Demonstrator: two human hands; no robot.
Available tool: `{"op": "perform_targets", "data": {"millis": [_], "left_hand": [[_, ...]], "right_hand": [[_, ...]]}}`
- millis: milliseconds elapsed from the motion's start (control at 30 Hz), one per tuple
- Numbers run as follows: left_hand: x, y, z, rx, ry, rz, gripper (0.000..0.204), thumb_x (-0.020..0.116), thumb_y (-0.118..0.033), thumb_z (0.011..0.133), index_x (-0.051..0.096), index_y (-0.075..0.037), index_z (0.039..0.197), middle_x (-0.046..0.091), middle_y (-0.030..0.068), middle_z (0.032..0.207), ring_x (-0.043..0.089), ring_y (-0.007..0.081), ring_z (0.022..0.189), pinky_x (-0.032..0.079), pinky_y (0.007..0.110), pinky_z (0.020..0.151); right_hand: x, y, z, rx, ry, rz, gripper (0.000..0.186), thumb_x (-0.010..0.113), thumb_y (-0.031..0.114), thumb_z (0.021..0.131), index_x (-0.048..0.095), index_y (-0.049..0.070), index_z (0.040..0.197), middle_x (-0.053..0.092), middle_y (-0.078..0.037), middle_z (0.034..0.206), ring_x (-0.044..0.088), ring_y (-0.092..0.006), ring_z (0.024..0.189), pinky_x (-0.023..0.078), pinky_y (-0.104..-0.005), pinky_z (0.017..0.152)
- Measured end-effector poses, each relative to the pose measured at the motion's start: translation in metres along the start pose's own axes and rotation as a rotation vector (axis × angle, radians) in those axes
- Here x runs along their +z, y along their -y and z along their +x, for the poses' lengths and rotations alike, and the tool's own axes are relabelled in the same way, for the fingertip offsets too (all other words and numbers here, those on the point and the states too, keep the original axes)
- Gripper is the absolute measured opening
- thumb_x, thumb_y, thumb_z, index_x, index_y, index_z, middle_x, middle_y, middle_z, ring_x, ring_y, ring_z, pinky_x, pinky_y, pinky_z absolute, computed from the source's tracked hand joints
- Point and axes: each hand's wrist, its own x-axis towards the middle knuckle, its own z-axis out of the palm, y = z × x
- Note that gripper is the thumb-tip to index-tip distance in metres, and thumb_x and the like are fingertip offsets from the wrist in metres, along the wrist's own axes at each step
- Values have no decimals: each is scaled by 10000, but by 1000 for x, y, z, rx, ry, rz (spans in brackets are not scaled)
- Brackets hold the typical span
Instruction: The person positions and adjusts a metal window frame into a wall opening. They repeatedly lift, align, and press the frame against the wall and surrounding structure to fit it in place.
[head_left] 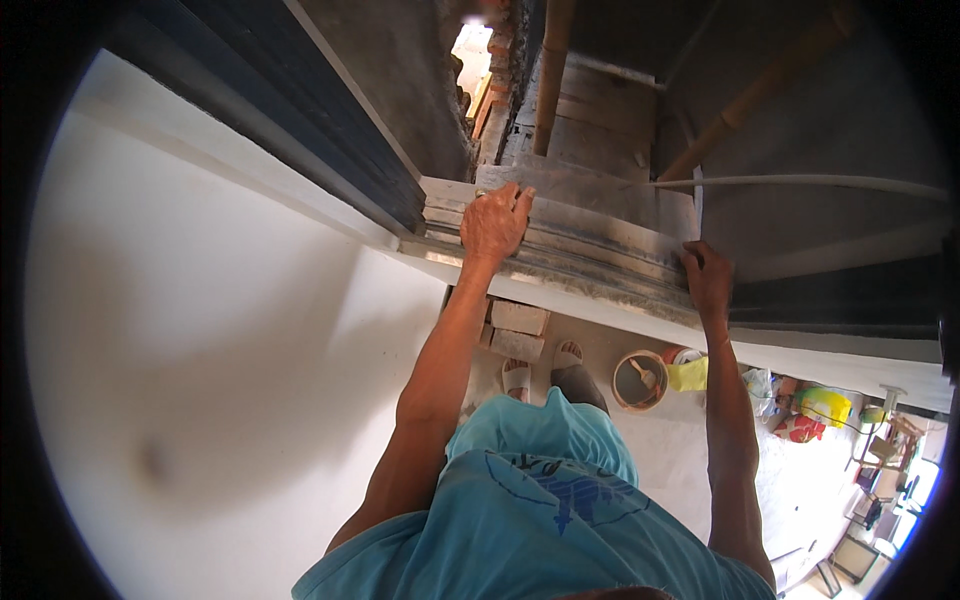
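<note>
A long, flat greyish panel lies along the window sill, over the metal window track. What it is made of I cannot tell. My left hand rests at the panel's left part, fingers bent over it and the thumb side toward the middle. At the opposite end, my right hand pinches the panel's right edge with curled fingers. Both arms reach forward, and the fingertips are partly hidden.
Beyond the sill stand bamboo poles and wooden planks; a pale hose runs rightward. A dark window frame is at left. Below are stacked bricks and a round bucket with a tool inside.
</note>
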Motion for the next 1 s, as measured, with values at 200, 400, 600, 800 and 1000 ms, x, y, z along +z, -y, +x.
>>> {"op": "perform_targets", "data": {"millis": [200, 400, 600, 800, 1000], "left_hand": [[2, 2, -1, -13, 6, -4, 422, 638, -380, 1031, 681, -3, 846, 715, 229, 776, 702, 423, 713, 553, 515, 685], [3, 2, -1, 0, -17, -8, 429, 634, -388, 1034, 678, -10, 836, 707, 217, 757, 693, 415, 708, 546, 514, 681], [5, 3, -1, -25, -11, -26, 428, 640, -390, 1030, 685, -12, 833, 706, 220, 757, 688, 417, 704, 543, 519, 689], [4, 2, -2, -23, -16, -32, 426, 642, -389, 1028, 687, -13, 834, 712, 221, 767, 694, 417, 718, 544, 522, 702], [3, 2, -1, -26, 6, -9, 420, 633, -393, 1032, 681, -17, 853, 716, 219, 778, 698, 419, 734, 547, 523, 717]], "right_hand": [[-1, 4, -1, 38, 10, 18, 287, 689, 203, 891, 755, 55, 1129, 770, -204, 1045, 739, -392, 982, 562, -450, 895], [0, 1, 0, 42, 10, -10, 297, 684, 210, 891, 759, 55, 1134, 770, -210, 1051, 738, -395, 988, 562, -452, 911], [-3, 6, 0, 26, 11, 12, 292, 677, 199, 892, 763, 46, 1126, 772, -215, 1036, 749, -391, 973, 571, -446, 899], [-3, 6, 0, 16, 1, 4, 289, 670, 188, 894, 762, 31, 1118, 774, -216, 1027, 759, -378, 959, 577, -439, 890], [-3, 6, 0, 21, 11, 8, 286, 668, 184, 890, 763, 37, 1117, 775, -214, 1028, 760, -377, 961, 578, -435, 887]]}}
